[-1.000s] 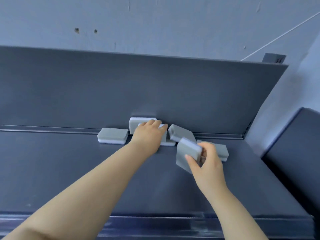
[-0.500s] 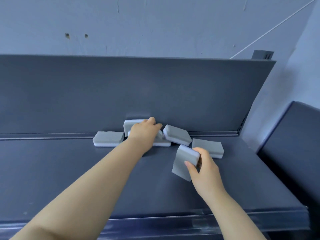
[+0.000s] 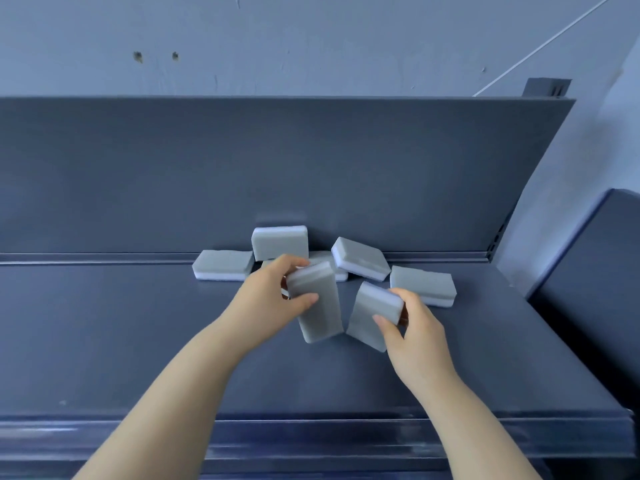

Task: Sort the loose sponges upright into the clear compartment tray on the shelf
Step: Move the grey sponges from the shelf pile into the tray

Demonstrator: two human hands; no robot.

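Several grey sponges with white undersides lie in a loose heap at the back of the dark shelf (image 3: 138, 341). My left hand (image 3: 266, 299) grips one grey sponge (image 3: 317, 306) held on end above the shelf. My right hand (image 3: 412, 327) grips a second grey sponge (image 3: 372, 315), tilted, close beside the first. Behind them one sponge (image 3: 280, 242) stands upright against the back panel, one (image 3: 223, 265) lies flat to the left, one (image 3: 360, 258) leans on the heap, and one (image 3: 422, 285) lies flat to the right. I see no clear compartment tray.
The shelf's upright back panel (image 3: 242, 174) rises right behind the heap. The shelf's front lip (image 3: 311, 441) runs along the bottom. Another dark unit (image 3: 599, 289) stands at the right, past the shelf's edge.
My left hand has lifted a sponge out of the heap and drawn it toward me. My right hand has kept its sponge and stayed in about the same place.
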